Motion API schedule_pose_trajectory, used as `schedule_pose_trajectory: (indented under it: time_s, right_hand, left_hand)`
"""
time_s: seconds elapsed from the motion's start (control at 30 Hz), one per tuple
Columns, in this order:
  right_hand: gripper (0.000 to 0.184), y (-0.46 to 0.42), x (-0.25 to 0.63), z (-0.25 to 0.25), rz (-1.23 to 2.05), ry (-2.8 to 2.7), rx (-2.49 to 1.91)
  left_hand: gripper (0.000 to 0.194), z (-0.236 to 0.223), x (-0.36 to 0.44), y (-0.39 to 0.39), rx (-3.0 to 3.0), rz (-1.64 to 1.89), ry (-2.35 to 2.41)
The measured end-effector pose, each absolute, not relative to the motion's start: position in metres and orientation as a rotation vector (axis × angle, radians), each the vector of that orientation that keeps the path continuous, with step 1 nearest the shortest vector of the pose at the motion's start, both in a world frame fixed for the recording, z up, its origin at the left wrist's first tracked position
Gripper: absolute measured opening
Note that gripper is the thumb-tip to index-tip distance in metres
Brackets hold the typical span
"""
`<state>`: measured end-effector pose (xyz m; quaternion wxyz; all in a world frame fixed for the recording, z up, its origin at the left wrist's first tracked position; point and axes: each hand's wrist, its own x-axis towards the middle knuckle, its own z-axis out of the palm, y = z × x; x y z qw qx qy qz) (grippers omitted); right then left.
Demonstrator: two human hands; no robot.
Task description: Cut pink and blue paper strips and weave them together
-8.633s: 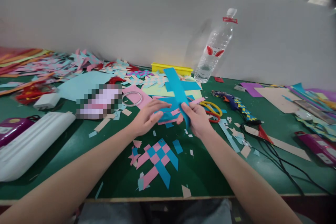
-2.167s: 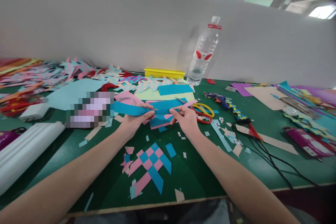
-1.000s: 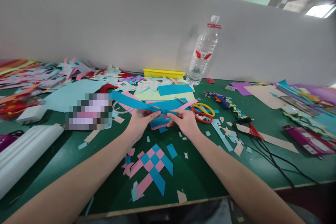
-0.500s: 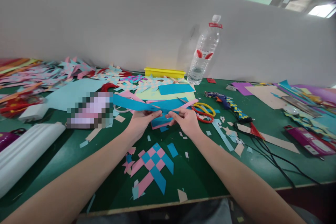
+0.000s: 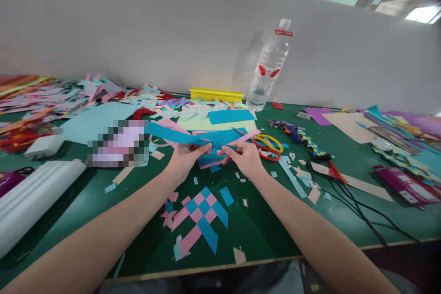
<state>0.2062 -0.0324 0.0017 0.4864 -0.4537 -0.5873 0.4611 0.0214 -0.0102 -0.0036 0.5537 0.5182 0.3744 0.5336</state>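
Btwn L grip (image 5: 186,158) & R grip (image 5: 247,158): 1 blue strip (image 5: 172,133), pinched by both.

Once-steep blue strip (image 5: 168,133) now sideways

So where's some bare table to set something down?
Bare table: between the woven fish and the right forearm, with small scraps at its fringe; also between the white bar and left forearm. Crowded: from the held strip back to the bottle.
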Motion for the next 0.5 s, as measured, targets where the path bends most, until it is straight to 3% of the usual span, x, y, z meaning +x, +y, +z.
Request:
schedule_pose_trajectory:
  time_s: [0.5]
  right_hand:
    - [0.026, -0.038, 0.2052, 0.0084, 1.027, -1.649, -1.173]
  left_hand:
    - [0.023, -0.0019, 0.0202, -0.0124, 1.344, 1.176, 0.938]
